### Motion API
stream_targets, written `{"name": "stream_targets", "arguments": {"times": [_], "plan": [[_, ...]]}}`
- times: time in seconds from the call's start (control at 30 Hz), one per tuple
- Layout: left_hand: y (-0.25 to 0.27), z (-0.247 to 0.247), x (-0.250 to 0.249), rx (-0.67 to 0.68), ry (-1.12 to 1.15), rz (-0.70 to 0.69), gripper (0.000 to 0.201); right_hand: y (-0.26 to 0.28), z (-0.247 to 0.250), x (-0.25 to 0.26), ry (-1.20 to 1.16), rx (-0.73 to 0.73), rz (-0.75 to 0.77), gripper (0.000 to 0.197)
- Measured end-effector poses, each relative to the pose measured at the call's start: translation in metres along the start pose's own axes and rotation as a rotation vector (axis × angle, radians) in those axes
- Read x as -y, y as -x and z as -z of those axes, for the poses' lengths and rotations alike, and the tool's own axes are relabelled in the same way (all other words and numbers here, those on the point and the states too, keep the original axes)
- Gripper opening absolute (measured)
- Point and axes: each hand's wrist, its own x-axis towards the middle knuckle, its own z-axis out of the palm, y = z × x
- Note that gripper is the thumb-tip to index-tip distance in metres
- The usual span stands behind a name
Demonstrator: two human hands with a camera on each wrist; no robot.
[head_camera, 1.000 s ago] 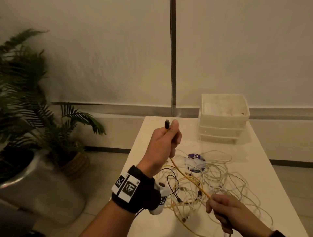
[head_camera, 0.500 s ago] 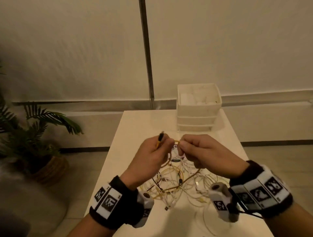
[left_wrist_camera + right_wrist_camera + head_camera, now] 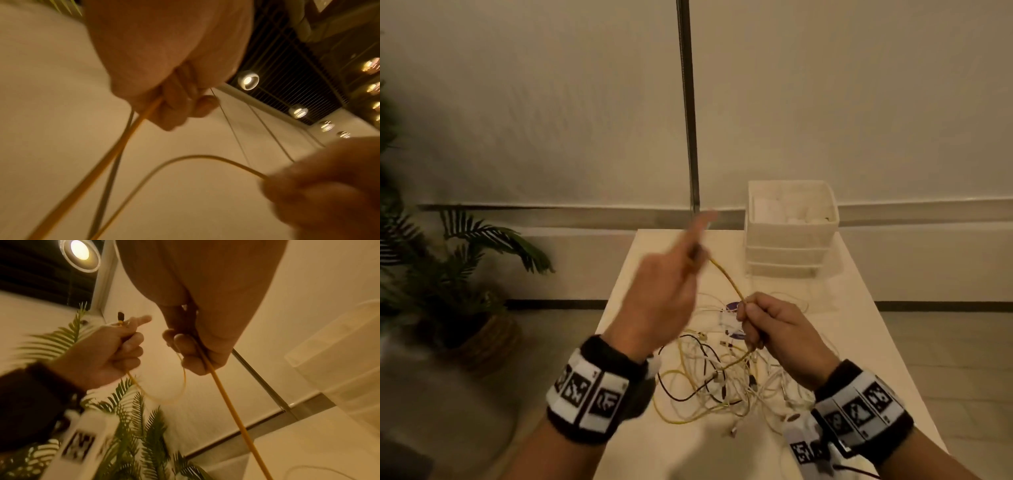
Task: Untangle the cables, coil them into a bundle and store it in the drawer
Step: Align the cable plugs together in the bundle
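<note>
Fingers [image 3: 131, 345] of the left hand [image 3: 657, 301] are curled round the plug end of the yellow cable [image 3: 726, 275], index finger sticking out straight (it's motion-blurred in the head view, so don't ask me for finer detail); the right hand [image 3: 777, 329] pinches the same cable further down, thumb and fingertips closed on it. So the key relation: the held stretch runs on a slant from the left hand, up and farther off, down to the right hand, which sits nearer and lower, just above the pile; below the right hand the cable drops straight into the tangle [image 3: 722, 377] of white, yellow and dark leads lying on the tabletop [image 3: 859, 308]. My guess is the next bit means feeding that slack toward the left hand to make a loop, and the right hand is the one closer to the knot; snagging looks likely. A white drawer unit [image 3: 789, 246] stands at the far end of the tabletop, well apart from both hands; potted palm [image 3: 448, 260] on the floor at left, plain pale wall behind.
</note>
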Motion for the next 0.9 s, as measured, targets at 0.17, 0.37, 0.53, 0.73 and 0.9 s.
{"name": "stream_targets", "arguments": {"times": [0.17,0.37,0.53,0.73,0.9], "plan": [[0.006,-0.031,-0.006,0.170,0.162,-0.023,0.014,-0.005,0.009,0.047,0.167,-0.001,0.150,0.025],[-0.045,-0.005,-0.016,-0.172,0.087,-0.015,0.013,-0.026,-0.005,0.052,-0.051,0.029,0.178,0.028],[-0.073,0.029,-0.001,-0.390,0.085,0.016,0.013,-0.012,-0.015,0.001,0.006,0.056,0.063,0.033],[-0.030,0.003,-0.012,-0.123,0.044,-0.165,0.052,-0.021,-0.003,0.023,-0.184,-0.007,-0.022,0.035],[-0.023,-0.002,-0.023,-0.056,0.092,-0.311,0.056,-0.013,0.002,0.041,-0.233,0.017,-0.108,0.037]]}}
